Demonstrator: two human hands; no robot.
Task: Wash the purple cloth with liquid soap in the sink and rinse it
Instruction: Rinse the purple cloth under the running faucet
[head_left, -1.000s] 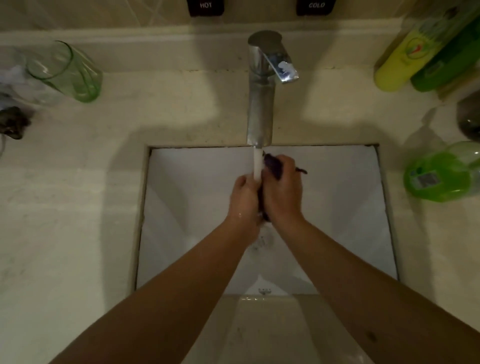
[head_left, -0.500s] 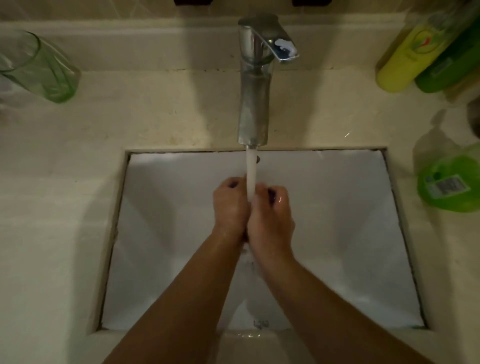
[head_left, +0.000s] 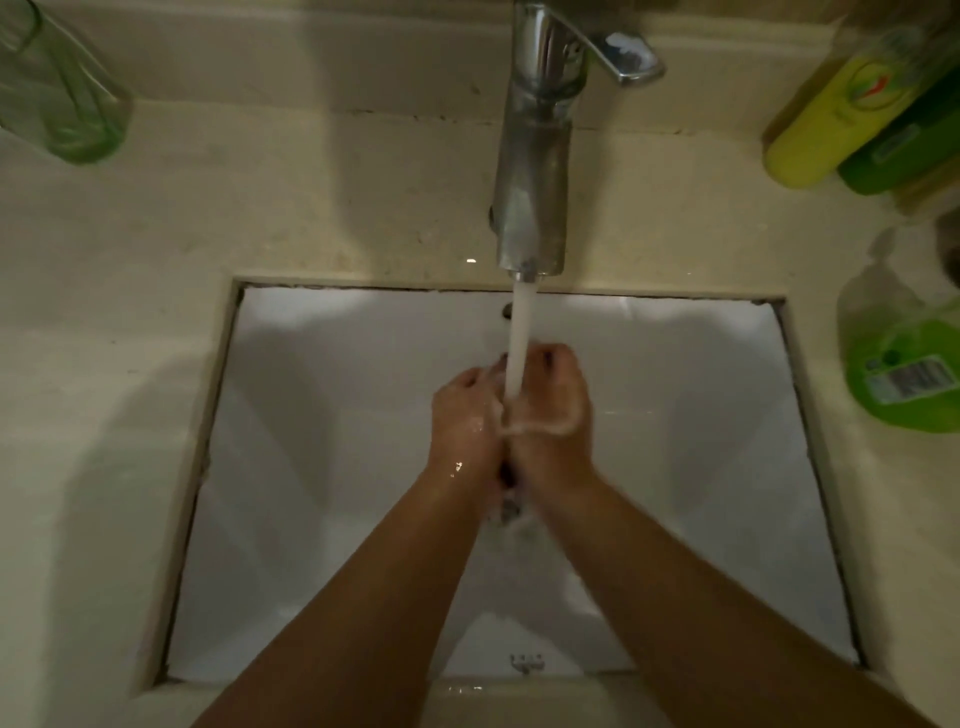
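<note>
- The counter (head_left: 156, 322) is pale cream stone, lightly speckled, with a raised ledge of the same stone along the back wall; the light is dim and warm.
- A rectangular white sink (head_left: 322, 467) is set below the counter, its rim edged by a dark, uneven seam.
- A chrome tap (head_left: 535, 171) stands at the back centre, its lever turned to the right, and a white stream of water (head_left: 519, 343) falls from it.
- The left hand (head_left: 465, 426) and right hand (head_left: 556, 415) are pressed together under the stream, fingers curled inward — wet, with a line of foam across the right one.
- The purple cloth (head_left: 506, 473) is almost wholly hidden between the palms; only a dark sliver shows at the heels of the hands, over the middle of the basin.
- A green glass (head_left: 62, 98) stands at the far left of the counter.
- At the right stand a yellow bottle (head_left: 831, 119), a darker green bottle (head_left: 904, 150) beside it, and nearer, a bright green soap bottle (head_left: 904, 374) with a barcode label.
</note>
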